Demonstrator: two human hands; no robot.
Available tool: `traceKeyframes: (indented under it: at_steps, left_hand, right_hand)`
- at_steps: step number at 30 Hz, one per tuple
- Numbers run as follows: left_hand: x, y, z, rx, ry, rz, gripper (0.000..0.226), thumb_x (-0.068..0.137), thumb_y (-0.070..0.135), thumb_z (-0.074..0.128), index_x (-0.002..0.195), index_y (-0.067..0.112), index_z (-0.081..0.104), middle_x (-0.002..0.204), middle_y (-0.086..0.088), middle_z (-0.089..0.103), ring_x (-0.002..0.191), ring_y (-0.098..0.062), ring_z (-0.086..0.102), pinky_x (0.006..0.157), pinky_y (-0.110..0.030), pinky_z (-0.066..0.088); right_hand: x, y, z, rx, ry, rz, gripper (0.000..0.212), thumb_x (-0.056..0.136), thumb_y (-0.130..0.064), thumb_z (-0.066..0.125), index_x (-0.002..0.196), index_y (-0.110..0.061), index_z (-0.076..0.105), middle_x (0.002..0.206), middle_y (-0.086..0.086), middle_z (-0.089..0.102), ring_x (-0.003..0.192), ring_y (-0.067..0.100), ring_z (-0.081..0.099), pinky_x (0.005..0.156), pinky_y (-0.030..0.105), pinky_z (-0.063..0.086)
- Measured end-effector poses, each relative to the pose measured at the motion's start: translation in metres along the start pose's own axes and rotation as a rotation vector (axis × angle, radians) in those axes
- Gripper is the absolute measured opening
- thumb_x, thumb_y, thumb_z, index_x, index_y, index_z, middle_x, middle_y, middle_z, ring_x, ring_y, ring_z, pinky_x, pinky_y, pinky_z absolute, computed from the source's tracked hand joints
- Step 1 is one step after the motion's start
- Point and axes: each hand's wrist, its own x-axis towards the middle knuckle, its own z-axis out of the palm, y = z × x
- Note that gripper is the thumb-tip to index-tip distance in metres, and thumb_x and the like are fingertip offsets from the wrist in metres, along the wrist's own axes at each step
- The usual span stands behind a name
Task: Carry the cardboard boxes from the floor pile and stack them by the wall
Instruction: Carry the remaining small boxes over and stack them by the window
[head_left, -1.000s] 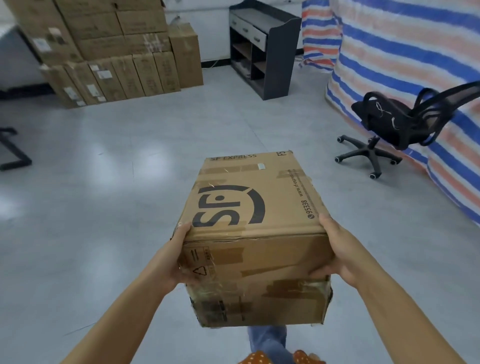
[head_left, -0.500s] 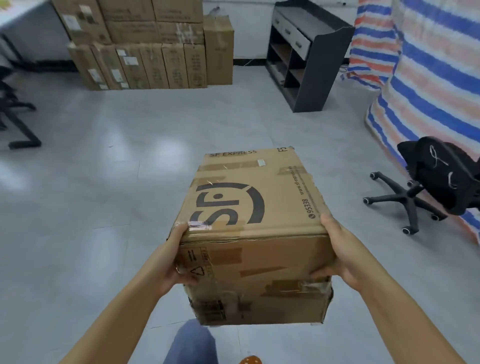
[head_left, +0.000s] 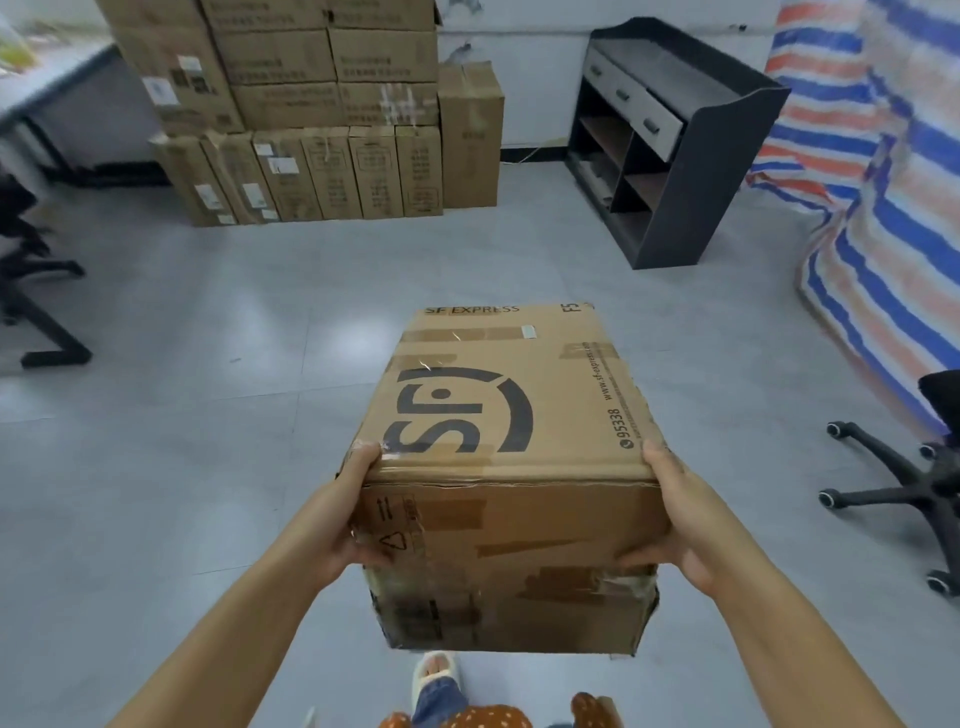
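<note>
So compared with a second ago the stack of cardboard boxes (head_left: 322, 119) against the wall has swung from the far upper left to upper centre-left of the frame and looks a good bit closer, while the office chair (head_left: 914, 483) has slid off to the right edge. Looks like the person turned toward the wall and is walking at it.

The SF Express box (head_left: 511, 467) hasn't budged in the grip: it sits lower centre, off the floor. The left hand (head_left: 340, 519) clamps its left side and the right hand (head_left: 680, 525) the right side, thumbs wrapped onto the near face, palms pressed in.

I'd call it mid-carry, with open grey floor left before stacking. The black cabinet (head_left: 670, 140) sits upper right, out of the path.
</note>
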Motion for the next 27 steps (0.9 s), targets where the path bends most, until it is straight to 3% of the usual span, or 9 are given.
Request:
traceKeyframes:
  at_steps: [5, 11, 16, 20, 27]
  left_hand:
    - [0.068, 0.073, 0.024, 0.032, -0.039, -0.006, 0.039, 0.092, 0.051, 0.049, 0.118, 0.024, 0.06, 0.111, -0.008, 0.065, 0.101, -0.024, 0.059, 0.078, -0.057, 0.054]
    - [0.16, 0.147, 0.077, 0.04, -0.054, -0.02, 0.046, 0.09, 0.053, 0.052, 0.123, 0.022, 0.057, 0.115, -0.008, 0.062, 0.104, -0.026, 0.059, 0.074, -0.059, 0.055]
    - [0.237, 0.217, 0.133, 0.0, -0.015, -0.001, 0.044, 0.091, 0.051, 0.051, 0.124, 0.021, 0.054, 0.109, -0.006, 0.06, 0.096, -0.024, 0.057, 0.083, -0.065, 0.049]
    - [0.293, 0.274, 0.174, -0.033, -0.005, 0.014, 0.048, 0.09, 0.054, 0.051, 0.128, 0.024, 0.051, 0.121, -0.007, 0.057, 0.106, -0.027, 0.053, 0.086, -0.067, 0.047]
    - [0.385, 0.357, 0.217, -0.086, 0.039, 0.001, 0.047, 0.09, 0.053, 0.053, 0.128, 0.025, 0.049, 0.121, -0.005, 0.054, 0.117, -0.03, 0.047, 0.084, -0.069, 0.046]
  right_hand:
    - [0.064, -0.053, 0.019, 0.036, 0.045, -0.011, 0.037, 0.098, -0.05, 0.037, 0.128, -0.034, 0.05, 0.122, -0.002, 0.057, 0.104, 0.024, 0.057, 0.068, 0.061, 0.055]
    - [0.163, -0.128, 0.017, 0.024, 0.056, -0.02, 0.038, 0.097, -0.052, 0.036, 0.127, -0.035, 0.051, 0.122, 0.0, 0.058, 0.104, 0.028, 0.059, 0.062, 0.058, 0.056]
    - [0.263, -0.211, 0.011, -0.001, 0.027, -0.032, 0.037, 0.097, -0.052, 0.036, 0.128, -0.037, 0.05, 0.123, 0.001, 0.056, 0.108, 0.029, 0.056, 0.064, 0.061, 0.056]
    - [0.333, -0.285, 0.01, -0.034, -0.003, -0.06, 0.037, 0.096, -0.053, 0.036, 0.127, -0.038, 0.049, 0.122, -0.001, 0.055, 0.108, 0.028, 0.055, 0.067, 0.061, 0.056]
    - [0.444, -0.386, 0.025, -0.102, -0.043, -0.06, 0.035, 0.097, -0.052, 0.035, 0.126, -0.038, 0.049, 0.119, -0.003, 0.055, 0.102, 0.023, 0.055, 0.067, 0.06, 0.056]
